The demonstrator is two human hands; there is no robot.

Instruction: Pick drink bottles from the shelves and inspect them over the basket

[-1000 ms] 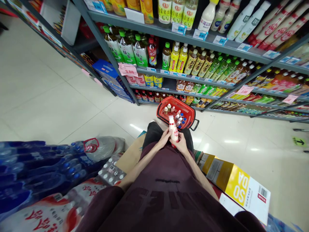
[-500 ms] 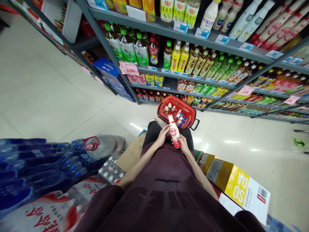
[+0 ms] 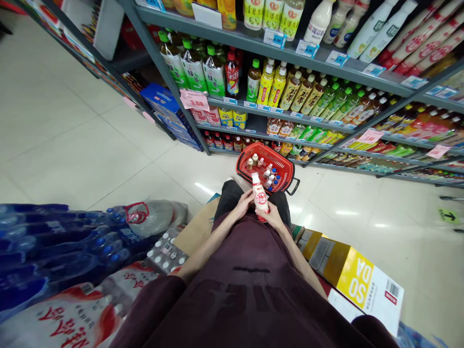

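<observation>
A white bottle with red print and a red lower band (image 3: 260,192) is held between my two hands, its capped top pointing away from me. My right hand (image 3: 272,215) is closed around the lower end, fingers across its front. At the left side, the fingers of my left hand (image 3: 245,203) are curled against the bottle. Just beyond it, on the floor, stands a red shopping basket (image 3: 286,170) with a black handle. Several small bottles (image 3: 270,178) with white, blue and pink caps stand in the basket.
Ahead rises a shelf unit (image 3: 232,102) full of drink bottles with price tags. On my left are blue-wrapped water packs (image 3: 65,241) and white-red bottle packs (image 3: 68,314). A yellow-white soda carton (image 3: 357,282) lies to my right. Tiled floor (image 3: 83,140) extends on both sides.
My right hand has shifted its fingers over the front of the bottle's lower part. The bottle has turned slightly. My left hand stays beside it, and the basket has not moved.
</observation>
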